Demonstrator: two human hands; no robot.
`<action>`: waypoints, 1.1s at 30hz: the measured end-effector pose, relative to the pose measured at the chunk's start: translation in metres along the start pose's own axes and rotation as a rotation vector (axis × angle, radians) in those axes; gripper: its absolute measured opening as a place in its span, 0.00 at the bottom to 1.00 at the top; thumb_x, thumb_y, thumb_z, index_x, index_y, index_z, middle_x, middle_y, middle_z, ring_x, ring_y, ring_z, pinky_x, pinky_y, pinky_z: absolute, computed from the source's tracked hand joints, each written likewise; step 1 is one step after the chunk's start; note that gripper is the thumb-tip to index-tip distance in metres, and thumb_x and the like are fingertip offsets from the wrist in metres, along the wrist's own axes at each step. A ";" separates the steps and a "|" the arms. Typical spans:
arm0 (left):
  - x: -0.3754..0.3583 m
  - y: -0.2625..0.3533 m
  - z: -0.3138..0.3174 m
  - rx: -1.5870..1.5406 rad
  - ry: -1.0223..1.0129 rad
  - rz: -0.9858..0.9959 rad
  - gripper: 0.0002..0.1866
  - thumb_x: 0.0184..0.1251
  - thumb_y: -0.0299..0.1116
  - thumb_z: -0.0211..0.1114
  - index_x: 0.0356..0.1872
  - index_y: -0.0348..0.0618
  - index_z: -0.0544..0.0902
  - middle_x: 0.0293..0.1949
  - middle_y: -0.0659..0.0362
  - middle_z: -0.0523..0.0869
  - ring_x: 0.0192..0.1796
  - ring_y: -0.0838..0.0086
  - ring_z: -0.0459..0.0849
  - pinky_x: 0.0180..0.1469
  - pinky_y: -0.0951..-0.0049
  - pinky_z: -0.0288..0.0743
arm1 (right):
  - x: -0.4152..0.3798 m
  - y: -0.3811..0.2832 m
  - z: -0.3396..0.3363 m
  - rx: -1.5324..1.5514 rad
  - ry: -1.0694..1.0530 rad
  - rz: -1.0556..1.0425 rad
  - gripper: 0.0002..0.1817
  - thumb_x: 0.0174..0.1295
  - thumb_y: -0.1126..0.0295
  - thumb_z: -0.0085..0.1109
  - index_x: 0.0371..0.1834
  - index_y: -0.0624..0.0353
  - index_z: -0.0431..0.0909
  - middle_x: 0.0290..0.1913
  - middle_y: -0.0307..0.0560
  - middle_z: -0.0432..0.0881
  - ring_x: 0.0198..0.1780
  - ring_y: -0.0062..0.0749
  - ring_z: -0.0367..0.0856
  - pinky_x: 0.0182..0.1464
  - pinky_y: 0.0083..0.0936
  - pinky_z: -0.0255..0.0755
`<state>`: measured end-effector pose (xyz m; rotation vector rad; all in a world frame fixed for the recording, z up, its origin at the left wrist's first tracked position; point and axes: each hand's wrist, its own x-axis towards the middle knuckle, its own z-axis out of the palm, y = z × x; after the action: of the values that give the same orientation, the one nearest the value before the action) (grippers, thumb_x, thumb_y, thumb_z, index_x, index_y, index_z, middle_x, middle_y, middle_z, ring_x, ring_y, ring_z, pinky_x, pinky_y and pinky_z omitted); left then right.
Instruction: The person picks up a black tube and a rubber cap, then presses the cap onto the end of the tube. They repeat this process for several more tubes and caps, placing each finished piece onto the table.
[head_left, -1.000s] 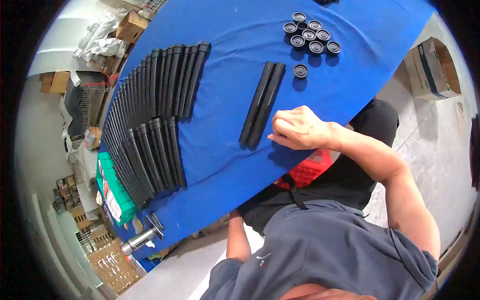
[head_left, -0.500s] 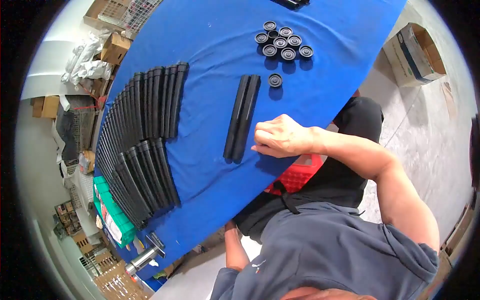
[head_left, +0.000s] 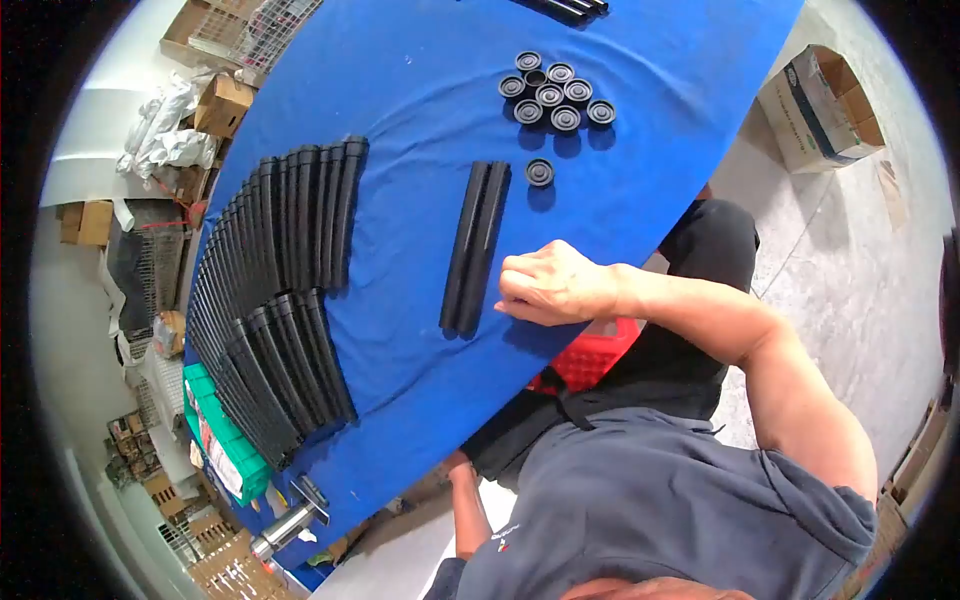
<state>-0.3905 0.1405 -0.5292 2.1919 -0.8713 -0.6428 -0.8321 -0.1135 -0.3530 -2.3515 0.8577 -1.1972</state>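
My right hand rests over the blue-covered table near its front edge, its fingers curled into a fist. Whatever the curled fingers may hold is hidden. Just left of it lie two black tubes side by side, apart from the fingers. Beyond them sits a single round black cap, with a cluster of several similar caps farther back. Of my left arm only the forearm shows, low beside the table edge; the left hand is out of sight.
Many black tubes lie in overlapping rows on the left of the blue cloth. More tubes reach the far edge. A green bin and a metal fixture stand lower left. A cardboard box sits on the floor at right.
The view has shifted slightly, so the tubes and caps appear a little lower and farther left. My right hand stays closed in about the same place beside the two tubes.
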 end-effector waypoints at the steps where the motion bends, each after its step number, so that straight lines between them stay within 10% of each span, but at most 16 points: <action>1: -0.001 -0.003 0.000 -0.002 -0.001 0.004 0.23 0.79 0.33 0.59 0.69 0.36 0.69 0.56 0.52 0.81 0.52 0.59 0.81 0.55 0.57 0.78 | 0.001 0.000 0.000 -0.001 0.001 0.004 0.17 0.64 0.66 0.72 0.31 0.57 0.69 0.30 0.45 0.72 0.27 0.41 0.78 0.26 0.34 0.73; 9: -0.010 -0.044 0.002 0.016 -0.045 0.193 0.23 0.79 0.33 0.59 0.69 0.36 0.69 0.57 0.52 0.81 0.53 0.58 0.81 0.56 0.57 0.77 | 0.000 0.000 0.000 -0.018 -0.052 0.036 0.16 0.65 0.63 0.67 0.32 0.58 0.69 0.30 0.46 0.73 0.29 0.43 0.81 0.28 0.37 0.77; 15: -0.055 0.054 -0.019 0.438 -0.145 0.293 0.09 0.63 0.21 0.59 0.39 0.28 0.85 0.40 0.36 0.87 0.46 0.43 0.85 0.53 0.51 0.76 | 0.001 0.000 0.000 -0.027 -0.060 0.065 0.16 0.64 0.62 0.68 0.32 0.57 0.69 0.30 0.47 0.74 0.30 0.42 0.82 0.28 0.37 0.77; 21: -0.089 0.106 -0.039 0.643 -0.268 0.486 0.08 0.63 0.23 0.63 0.24 0.35 0.75 0.26 0.43 0.81 0.30 0.44 0.81 0.37 0.44 0.72 | 0.001 -0.001 -0.001 -0.037 -0.069 0.076 0.16 0.64 0.62 0.68 0.32 0.58 0.70 0.30 0.46 0.75 0.30 0.42 0.82 0.27 0.37 0.77; 33: -0.135 0.194 -0.050 0.360 -0.524 0.814 0.04 0.62 0.22 0.74 0.37 0.36 0.89 0.33 0.50 0.91 0.30 0.60 0.90 0.35 0.65 0.82 | 0.002 -0.001 -0.001 -0.013 -0.046 0.063 0.15 0.64 0.64 0.70 0.31 0.56 0.70 0.29 0.45 0.74 0.28 0.41 0.80 0.27 0.36 0.75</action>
<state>-0.5234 0.1543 -0.3277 1.7080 -2.1302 -0.6719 -0.8320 -0.1138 -0.3507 -2.3349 0.9204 -1.1108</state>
